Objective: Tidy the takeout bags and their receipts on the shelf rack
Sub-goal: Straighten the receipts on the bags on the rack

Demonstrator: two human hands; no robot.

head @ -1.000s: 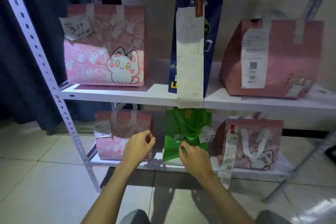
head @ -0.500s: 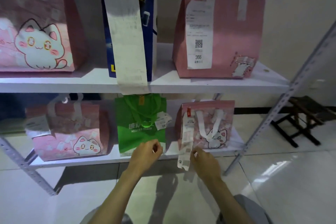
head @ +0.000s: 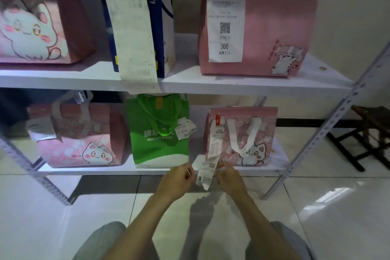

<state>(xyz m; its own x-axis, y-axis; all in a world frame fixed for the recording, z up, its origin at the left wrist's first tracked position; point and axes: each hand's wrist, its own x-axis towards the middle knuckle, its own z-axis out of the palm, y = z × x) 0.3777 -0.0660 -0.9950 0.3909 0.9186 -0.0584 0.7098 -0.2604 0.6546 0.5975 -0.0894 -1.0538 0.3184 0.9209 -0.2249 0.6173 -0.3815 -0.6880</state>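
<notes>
White shelf rack [head: 253, 85]: two boards on grey perforated metal posts, standing on pale glossy floor tiles [head: 316, 217].
Upper-left pink cat bag [head: 38, 27]: on the top board at the left, partly cut off by the frame edge.
Upper-right pink bag [head: 274, 23]: on the top board at the right, with a white receipt numbered 366 [head: 225, 19] flat on its front.
Blue bag [head: 160, 27]: between the two upper pink bags; a very long receipt [head: 135, 34] runs down its front and hangs past the board's edge.
Lower-left pink cat bag [head: 78, 137]: on the bottom board at the left, blurred.
Green pizza bag [head: 158, 133]: in the middle of the bottom board, a small crumpled slip [head: 185, 131] at its upper right.
Lower-right pink cat bag [head: 249, 135]: on the bottom board at the right, white handles lying down its front.
Long narrow receipt [head: 213, 152]: fixed near that bag's top-left corner, hanging past the board's front edge, its lower end bent.
Right hand [head: 230, 179]: fingers curled at the receipt's lower part, holding it at its right edge.
Left hand [head: 177, 181]: just left of the receipt's tail, fingers curled in; I cannot tell whether it pinches the paper.
Dark stool [head: 367, 133]: on the floor beyond the right post.
</notes>
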